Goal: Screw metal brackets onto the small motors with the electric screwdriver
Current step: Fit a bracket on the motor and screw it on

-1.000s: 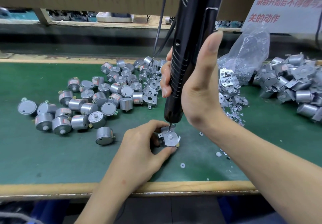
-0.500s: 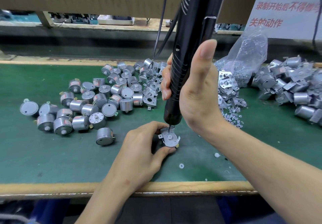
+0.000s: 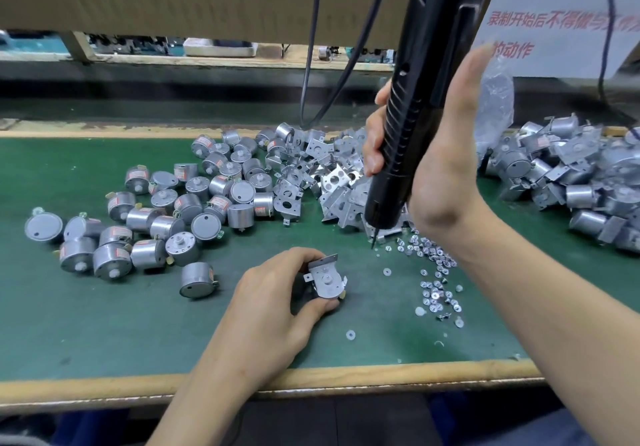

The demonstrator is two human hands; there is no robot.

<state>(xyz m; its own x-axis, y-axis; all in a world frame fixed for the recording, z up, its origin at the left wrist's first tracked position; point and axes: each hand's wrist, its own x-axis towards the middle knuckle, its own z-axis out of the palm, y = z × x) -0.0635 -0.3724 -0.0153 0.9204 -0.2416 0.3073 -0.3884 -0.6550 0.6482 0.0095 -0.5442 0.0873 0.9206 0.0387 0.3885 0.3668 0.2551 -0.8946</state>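
My left hand grips a small silver motor with a metal bracket on its face, resting on the green mat. My right hand holds the black electric screwdriver upright, fingers curled round its body and the thumb raised. The bit tip hangs above the mat, up and to the right of the held motor, at the edge of the loose screws. It touches neither motor nor bracket.
Bare motors lie in a heap on the left. Loose brackets are piled at centre back. Finished motors with brackets sit far right beside a clear plastic bag. Cables hang down behind. The wooden table edge runs along the front.
The screwdriver has lifted off the held motor's bracket and moved up and right toward the screws. My left hand keeps hold of the motor.
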